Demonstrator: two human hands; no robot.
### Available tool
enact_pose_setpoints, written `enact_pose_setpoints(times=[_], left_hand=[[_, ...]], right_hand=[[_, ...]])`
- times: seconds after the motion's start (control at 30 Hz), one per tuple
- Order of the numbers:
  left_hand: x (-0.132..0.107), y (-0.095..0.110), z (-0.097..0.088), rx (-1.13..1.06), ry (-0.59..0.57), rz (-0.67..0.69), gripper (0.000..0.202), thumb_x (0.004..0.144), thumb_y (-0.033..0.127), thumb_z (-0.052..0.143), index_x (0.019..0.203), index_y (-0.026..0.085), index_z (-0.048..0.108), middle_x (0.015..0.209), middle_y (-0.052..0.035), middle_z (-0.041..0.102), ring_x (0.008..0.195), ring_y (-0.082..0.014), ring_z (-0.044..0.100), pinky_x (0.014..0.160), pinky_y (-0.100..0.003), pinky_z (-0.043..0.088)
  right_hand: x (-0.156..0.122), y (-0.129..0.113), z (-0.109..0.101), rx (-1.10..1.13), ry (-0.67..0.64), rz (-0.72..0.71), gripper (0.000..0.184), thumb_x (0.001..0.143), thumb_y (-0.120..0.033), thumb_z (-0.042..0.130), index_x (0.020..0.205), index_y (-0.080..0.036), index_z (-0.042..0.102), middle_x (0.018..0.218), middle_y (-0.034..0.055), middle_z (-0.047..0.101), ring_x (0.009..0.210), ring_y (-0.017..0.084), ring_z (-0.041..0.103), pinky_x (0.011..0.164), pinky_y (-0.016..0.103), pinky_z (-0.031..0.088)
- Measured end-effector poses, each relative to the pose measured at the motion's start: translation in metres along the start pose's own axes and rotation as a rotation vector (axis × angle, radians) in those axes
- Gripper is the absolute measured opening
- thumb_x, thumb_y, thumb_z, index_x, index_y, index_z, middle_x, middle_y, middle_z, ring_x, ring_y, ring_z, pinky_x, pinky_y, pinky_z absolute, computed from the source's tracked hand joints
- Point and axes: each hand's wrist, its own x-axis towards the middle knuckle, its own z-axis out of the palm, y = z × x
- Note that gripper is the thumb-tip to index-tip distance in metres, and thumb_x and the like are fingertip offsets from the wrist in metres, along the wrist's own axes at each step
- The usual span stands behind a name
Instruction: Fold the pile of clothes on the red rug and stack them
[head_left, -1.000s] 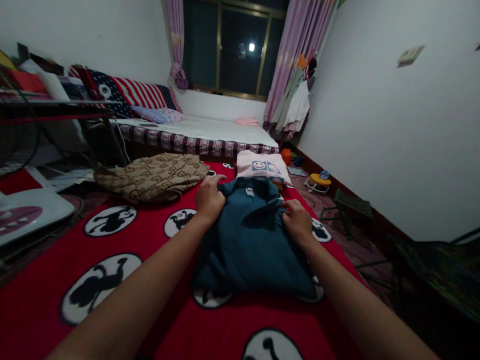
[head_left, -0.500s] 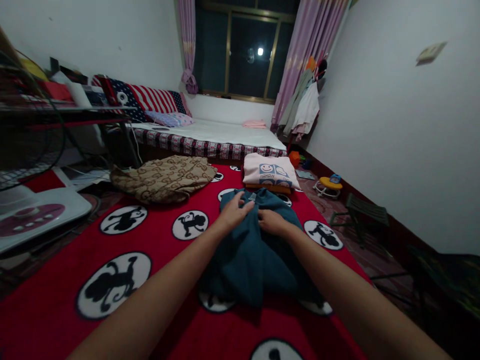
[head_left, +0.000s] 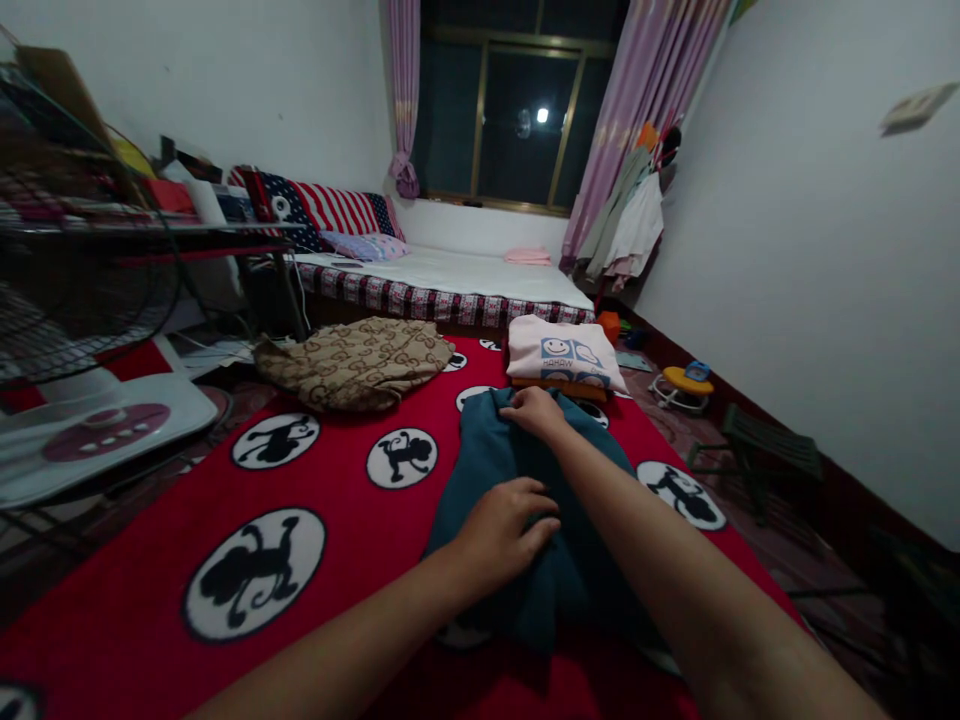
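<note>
A dark teal shirt [head_left: 487, 470] lies folded lengthwise on the red blanket [head_left: 360, 520] with black monkey roundels. My left hand [head_left: 502, 530] rests on the shirt's lower middle, fingers curled and pressing into the cloth. My right hand [head_left: 534, 408] is at the shirt's far collar end, fingers bent down onto the fabric. Just beyond it sits a folded pink shirt [head_left: 564, 352] with a smiley print, on top of something orange.
A brown patterned garment [head_left: 360, 360] lies heaped at the blanket's far left. Behind stands a bed [head_left: 442, 275] with pillows under a dark window. A fan [head_left: 82, 300] and cluttered shelf are at left; a small stool [head_left: 765, 450] and toys at right.
My left hand has slid from the collar end back toward me to the shirt's middle. My right hand moved from the right edge to the collar. The shirt is now narrower.
</note>
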Motion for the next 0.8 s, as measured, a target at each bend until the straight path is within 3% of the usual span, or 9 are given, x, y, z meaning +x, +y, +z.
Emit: enact_pose_setpoints(times=[0.07, 0.13, 0.2, 0.3, 0.4, 0.53, 0.6, 0.67, 0.8], left_hand=[[0.006, -0.008, -0.008, 0.088, 0.160, -0.024, 0.028, 0.090, 0.024, 0.051, 0.110, 0.018, 0.069, 0.125, -0.0090, 0.062, 0.118, -0.0210, 0.056, 0.104, -0.035, 0.043], [0.012, -0.018, -0.013, 0.215, 0.240, -0.072, 0.038, 0.088, 0.023, 0.054, 0.125, 0.014, 0.060, 0.139, -0.0134, 0.051, 0.130, -0.0257, 0.045, 0.111, -0.040, 0.035], [0.018, -0.026, -0.012, 0.315, 0.166, -0.117, 0.051, 0.084, 0.025, 0.059, 0.133, 0.009, 0.052, 0.147, -0.0192, 0.040, 0.137, -0.0316, 0.035, 0.113, -0.047, 0.030], [0.021, -0.032, -0.005, 0.408, 0.039, -0.141, 0.051, 0.084, 0.028, 0.059, 0.130, 0.007, 0.053, 0.146, -0.0222, 0.041, 0.139, -0.0359, 0.030, 0.113, -0.053, 0.028], [0.022, -0.033, -0.001, 0.452, 0.062, -0.132, 0.046, 0.085, 0.031, 0.057, 0.127, 0.012, 0.056, 0.142, -0.0189, 0.046, 0.136, -0.0346, 0.036, 0.111, -0.051, 0.031], [0.030, -0.041, -0.005, 0.452, 0.122, -0.187, 0.050, 0.082, 0.035, 0.059, 0.126, 0.013, 0.056, 0.144, -0.0193, 0.043, 0.128, -0.0365, 0.043, 0.102, -0.052, 0.039], [0.034, -0.049, -0.005, 0.447, 0.127, -0.190, 0.051, 0.081, 0.037, 0.060, 0.126, 0.013, 0.056, 0.145, -0.0200, 0.041, 0.126, -0.0379, 0.043, 0.099, -0.054, 0.040], [0.036, -0.056, -0.001, 0.435, 0.144, -0.164, 0.048, 0.082, 0.038, 0.059, 0.123, 0.013, 0.058, 0.144, -0.0186, 0.044, 0.124, -0.0377, 0.043, 0.098, -0.055, 0.039], [0.031, -0.064, 0.008, 0.360, 0.302, -0.126, 0.032, 0.084, 0.033, 0.057, 0.111, 0.016, 0.060, 0.131, -0.0140, 0.054, 0.118, -0.0328, 0.048, 0.097, -0.051, 0.041]], right_hand=[[-0.004, -0.003, -0.003, -0.161, 0.117, 0.011, 0.012, 0.073, -0.030, 0.067, 0.080, -0.020, 0.070, 0.090, 0.0067, 0.072, 0.090, 0.022, 0.065, 0.071, 0.025, 0.044], [-0.009, -0.004, -0.005, -0.337, 0.255, -0.009, 0.019, 0.079, -0.026, 0.060, 0.096, -0.022, 0.068, 0.097, 0.0091, 0.072, 0.093, 0.024, 0.066, 0.074, 0.028, 0.045], [-0.014, -0.004, -0.004, -0.477, 0.310, -0.056, 0.024, 0.085, -0.022, 0.052, 0.105, -0.021, 0.065, 0.096, 0.0124, 0.071, 0.092, 0.025, 0.067, 0.075, 0.030, 0.045], [-0.019, -0.003, 0.000, -0.571, 0.265, -0.108, 0.027, 0.087, -0.018, 0.047, 0.108, -0.019, 0.063, 0.096, 0.0147, 0.072, 0.091, 0.026, 0.068, 0.075, 0.032, 0.045], [-0.021, -0.002, 0.001, -0.571, 0.225, -0.131, 0.026, 0.085, -0.027, 0.055, 0.108, -0.019, 0.064, 0.101, 0.0138, 0.071, 0.093, 0.028, 0.067, 0.076, 0.033, 0.047], [-0.020, -0.004, -0.004, -0.436, 0.170, -0.208, 0.029, 0.087, -0.042, 0.054, 0.099, -0.021, 0.070, 0.101, 0.0124, 0.072, 0.097, 0.028, 0.066, 0.079, 0.034, 0.047], [-0.014, -0.006, -0.007, -0.213, 0.140, -0.163, 0.038, 0.090, -0.046, 0.048, 0.086, -0.017, 0.073, 0.091, 0.0141, 0.072, 0.094, 0.028, 0.066, 0.081, 0.034, 0.047], [-0.003, -0.006, -0.008, 0.034, 0.092, -0.096, 0.039, 0.092, -0.039, 0.045, 0.081, -0.014, 0.073, 0.079, 0.0134, 0.072, 0.086, 0.025, 0.068, 0.079, 0.031, 0.048], [0.024, 0.000, -0.003, 0.239, 0.000, -0.024, 0.025, 0.087, -0.022, 0.053, 0.103, -0.012, 0.069, 0.070, 0.0057, 0.071, 0.063, 0.016, 0.066, 0.063, 0.024, 0.050]])
